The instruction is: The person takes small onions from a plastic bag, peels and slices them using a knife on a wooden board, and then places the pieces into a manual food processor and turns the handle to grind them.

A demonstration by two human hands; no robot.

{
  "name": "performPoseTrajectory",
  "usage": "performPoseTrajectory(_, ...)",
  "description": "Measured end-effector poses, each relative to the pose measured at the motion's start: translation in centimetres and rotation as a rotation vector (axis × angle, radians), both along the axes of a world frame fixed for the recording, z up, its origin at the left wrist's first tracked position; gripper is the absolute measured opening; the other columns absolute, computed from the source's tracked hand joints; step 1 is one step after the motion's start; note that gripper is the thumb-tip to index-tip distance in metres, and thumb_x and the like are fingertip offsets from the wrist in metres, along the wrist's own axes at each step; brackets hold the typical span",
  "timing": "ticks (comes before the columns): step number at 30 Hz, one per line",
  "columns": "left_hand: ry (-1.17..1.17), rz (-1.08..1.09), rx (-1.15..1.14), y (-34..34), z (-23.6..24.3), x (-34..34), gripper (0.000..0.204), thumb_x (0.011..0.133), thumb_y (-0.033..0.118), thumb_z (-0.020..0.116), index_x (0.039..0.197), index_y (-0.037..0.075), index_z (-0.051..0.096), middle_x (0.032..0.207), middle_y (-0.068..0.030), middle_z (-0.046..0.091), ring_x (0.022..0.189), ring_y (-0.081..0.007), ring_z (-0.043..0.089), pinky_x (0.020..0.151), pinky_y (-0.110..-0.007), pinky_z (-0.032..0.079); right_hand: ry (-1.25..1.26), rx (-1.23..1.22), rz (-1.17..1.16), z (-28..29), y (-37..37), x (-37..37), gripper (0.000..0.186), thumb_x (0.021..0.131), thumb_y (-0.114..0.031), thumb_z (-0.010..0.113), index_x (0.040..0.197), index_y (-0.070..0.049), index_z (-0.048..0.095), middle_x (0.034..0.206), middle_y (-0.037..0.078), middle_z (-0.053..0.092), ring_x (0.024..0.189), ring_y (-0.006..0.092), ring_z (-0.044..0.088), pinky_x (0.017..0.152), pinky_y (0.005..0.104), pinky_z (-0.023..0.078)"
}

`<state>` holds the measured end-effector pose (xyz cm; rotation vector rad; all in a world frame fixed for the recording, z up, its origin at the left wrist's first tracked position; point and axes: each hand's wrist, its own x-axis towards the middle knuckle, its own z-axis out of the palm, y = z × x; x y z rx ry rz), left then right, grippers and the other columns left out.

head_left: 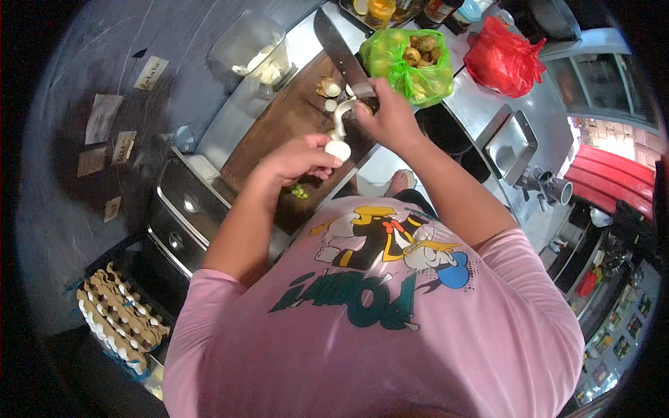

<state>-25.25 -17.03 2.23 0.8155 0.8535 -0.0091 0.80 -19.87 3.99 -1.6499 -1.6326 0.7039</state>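
Right now the grip is a two-handed affair: the right hand [389, 120] is closed firmly at the heel of a broad knife [336, 50], blade pointing up and away to the left. Over on the other side, the left hand [298, 159] is curled, thumb and fingers pinching a round white vegetable [338, 151] above the near part of the board. Between the two hands, a pale curling strip [341, 117] rises from that vegetable, its upper end at the right thumb.

Beneath it all lies the big brown cutting board [268, 118]. Low at left sit stacked egg trays [118, 320]; beyond the right hand, a bulging green bag [397, 64] crowds close to the blade, a red bag [505, 57] farther right. A clear tub [240, 42] with white pieces in it stands past the board's far left, and a metal tray [512, 144] at right. Small on the board: brown skins [324, 85], green bits [300, 191] near the left wrist.

Now, the left forearm covers some of the board, the knife's handle is hidden in the fist, and whether the strip is attached to the vegetable, I can't tell.
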Motion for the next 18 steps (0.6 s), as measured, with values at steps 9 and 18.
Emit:
performPoseTrajectory(9, 0.262, -0.025, 0.357, 1.7, -1.6, -3.4, 0.032, 0.106, 0.030, 0.076, 0.129, 0.007, 0.075, 0.095, 0.0055, 0.071, 0.076, -0.0062, 0.061, 0.069, -0.027, 0.053, -0.154, -0.069, -0.197, -2.0, 4.6, -0.8, 0.050, 0.096, -0.027, 0.078, 0.134, -0.003, 0.056, 0.104, 0.031, 0.076, 0.099, 0.0521, 0.075, 0.087, 0.0581, 0.060)
performPoseTrajectory(18, 0.573, -0.063, 0.591, 4.7, -6.4, -5.3, 0.049, 0.102, 0.049, 0.075, 0.114, 0.001, 0.079, 0.101, -0.0118, 0.078, 0.088, -0.0238, 0.071, 0.081, -0.040, 0.055, -0.175, -0.268, -0.137, -2.9, 7.4, -0.9, 0.067, 0.092, -0.045, 0.085, 0.128, 0.003, 0.056, 0.109, 0.033, 0.076, 0.106, 0.0523, 0.075, 0.094, 0.0576, 0.060)
